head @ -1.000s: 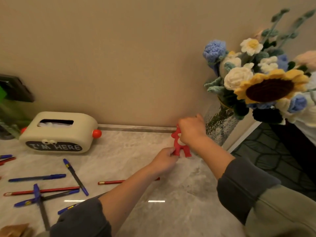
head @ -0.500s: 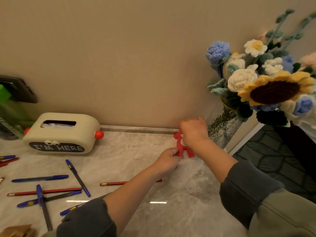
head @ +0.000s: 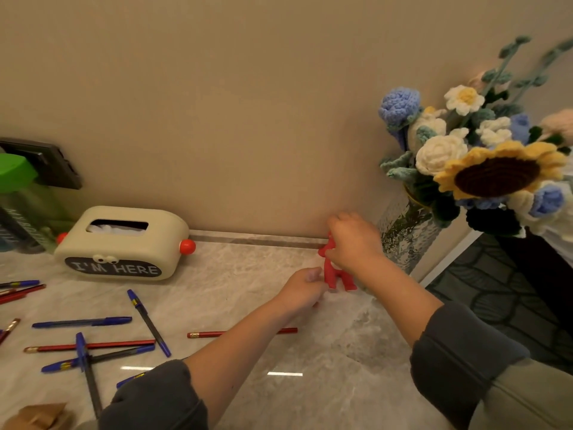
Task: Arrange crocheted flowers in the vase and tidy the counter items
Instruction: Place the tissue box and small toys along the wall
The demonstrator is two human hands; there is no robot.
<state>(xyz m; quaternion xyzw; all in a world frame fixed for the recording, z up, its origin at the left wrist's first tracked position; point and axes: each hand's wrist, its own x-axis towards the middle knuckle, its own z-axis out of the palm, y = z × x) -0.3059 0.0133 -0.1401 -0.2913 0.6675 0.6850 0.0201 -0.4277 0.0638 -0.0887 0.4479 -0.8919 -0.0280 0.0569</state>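
– Grey marbled counter point(head: 310, 383) meeting a beige wall point(head: 217, 119); head view only. We log the vase point(head: 403, 237) at 3 o'clock, textured glass, standing at the counter's right end against the wall.

– Agreed. Crocheted flowers point(head: 496, 169) fill it: a sunflower in front, with white, blue and cream blooms around and green sprigs above. They spread out toward 2 o'clock.

– Hands next. We have both on a small red figure point(head: 333, 276) at 5 o'clock, just left of the vase.

– Right hand point(head: 353, 243): fingers curled down over the figure's upper body and gripping it, so the head is mostly hidden.

– Left hand point(head: 302, 287): fingertips pinched on the figure's near leg from the left, with the other fingers folded in.

– The figure is upright, legs down. We cannot tell whether its feet touch the counter.

– Toward 9 o'clock we note a cream tissue box point(head: 124, 243) lettered "I'M HERE", with googly eyes and a red knob on each end. It sits close to the wall.

– Behind it, at the frame's left edge, stands a green-lidded bottle point(head: 18, 193) below a dark wall socket point(head: 52, 162).

– At 8 o'clock are blue pens point(head: 148, 321) and red pencils, scattered and some crossing. One red pencil point(head: 217, 333) lies partly under the left forearm.

– Brown paper point(head: 37, 417) is at 7 o'clock, in the bottom corner.
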